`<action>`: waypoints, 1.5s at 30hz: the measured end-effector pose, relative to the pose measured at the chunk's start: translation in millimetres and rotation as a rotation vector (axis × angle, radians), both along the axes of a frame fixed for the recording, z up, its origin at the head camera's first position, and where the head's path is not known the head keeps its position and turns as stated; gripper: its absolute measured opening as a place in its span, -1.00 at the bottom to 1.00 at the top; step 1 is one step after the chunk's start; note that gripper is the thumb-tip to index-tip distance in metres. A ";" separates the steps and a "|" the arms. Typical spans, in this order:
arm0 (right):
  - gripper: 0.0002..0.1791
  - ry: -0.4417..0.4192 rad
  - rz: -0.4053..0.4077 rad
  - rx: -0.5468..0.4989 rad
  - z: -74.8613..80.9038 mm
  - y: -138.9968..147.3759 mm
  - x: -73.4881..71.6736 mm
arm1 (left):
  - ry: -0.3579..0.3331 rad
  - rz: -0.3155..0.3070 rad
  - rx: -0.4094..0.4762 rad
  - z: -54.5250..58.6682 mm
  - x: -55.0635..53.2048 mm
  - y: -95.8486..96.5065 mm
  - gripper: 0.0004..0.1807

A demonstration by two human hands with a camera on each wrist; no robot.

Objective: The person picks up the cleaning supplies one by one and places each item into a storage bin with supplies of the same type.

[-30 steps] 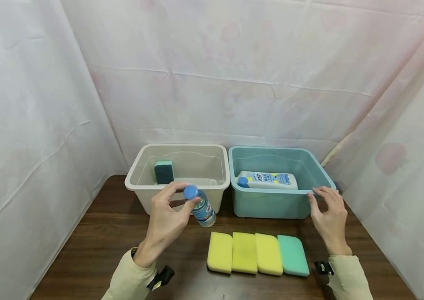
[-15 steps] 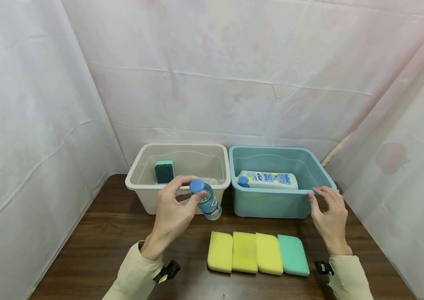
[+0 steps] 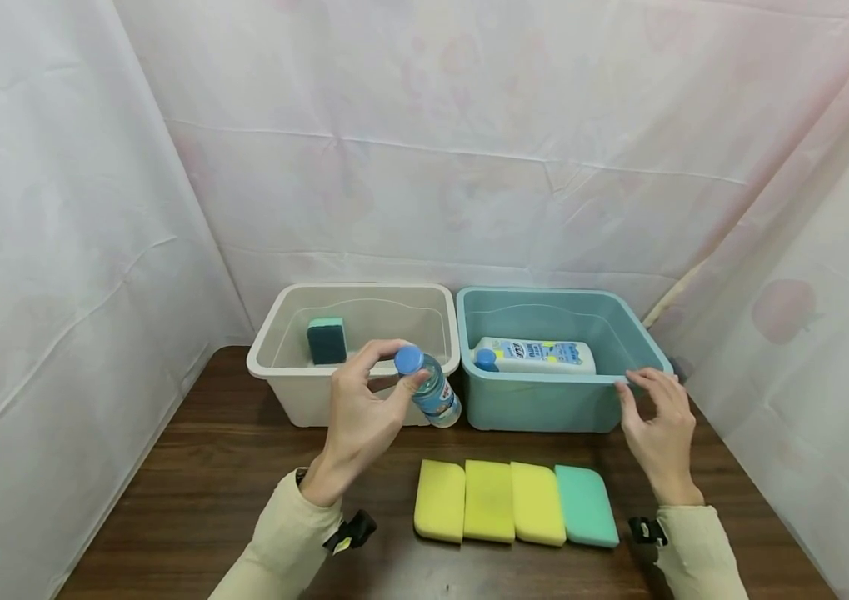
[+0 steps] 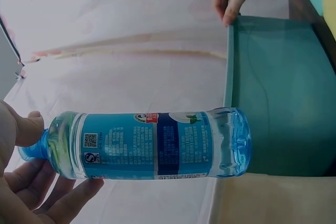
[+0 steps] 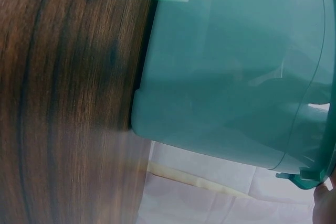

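Observation:
In the head view my left hand (image 3: 367,408) pinches a small clear drink bottle (image 3: 435,400) by its blue-capped neck, thumb on one side and fingers on the other. The bottle tilts, base away from the hand, in front of the beige bin's right corner. Its blue printed label (image 4: 123,145) faces the left wrist camera. My right hand (image 3: 660,437) grips the front rim of the teal bin (image 3: 536,408) near its right corner, thumb outside. A white bottle (image 3: 536,357) with a blue cap lies inside that bin.
The beige bin (image 3: 304,398) stands left of the teal one, with a dark-faced green sponge (image 3: 327,342) inside. In front, several sponges lie in a row on the brown table (image 3: 192,500): yellow ones (image 3: 489,500) and a teal one (image 3: 587,506). Pale curtains (image 3: 424,167) surround the table.
My left hand has carried the drink bottle rightward and slightly away from me, toward the gap between the bins. The right hand stays on the teal rim.

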State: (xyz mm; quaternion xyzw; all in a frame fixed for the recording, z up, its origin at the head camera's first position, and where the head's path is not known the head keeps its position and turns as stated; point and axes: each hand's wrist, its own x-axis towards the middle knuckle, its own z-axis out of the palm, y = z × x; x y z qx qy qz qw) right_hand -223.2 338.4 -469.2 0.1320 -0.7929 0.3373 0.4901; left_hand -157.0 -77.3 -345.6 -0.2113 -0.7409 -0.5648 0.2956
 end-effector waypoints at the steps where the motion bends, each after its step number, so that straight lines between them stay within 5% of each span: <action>1: -0.68 0.002 0.000 0.000 -0.4 -0.2 -0.3 | 0.010 -0.002 0.005 0.2 -1.0 0.9 -0.70; 13: -0.72 0.003 -0.010 0.004 -0.6 0.1 -0.1 | 0.049 -0.015 0.048 0.1 -11.2 11.0 -0.69; 23: -0.72 0.004 -0.005 0.006 1.4 -0.5 -0.1 | -0.008 -0.034 0.115 3.4 -21.2 17.5 -0.68; 34: -0.69 -0.009 -0.007 0.010 -0.9 2.1 1.0 | 0.012 -0.051 0.119 10.9 -30.1 28.4 -0.67; 45: -0.70 -0.001 -0.002 0.018 0.8 1.2 1.2 | 0.015 -0.051 0.105 6.3 -41.4 38.6 -0.67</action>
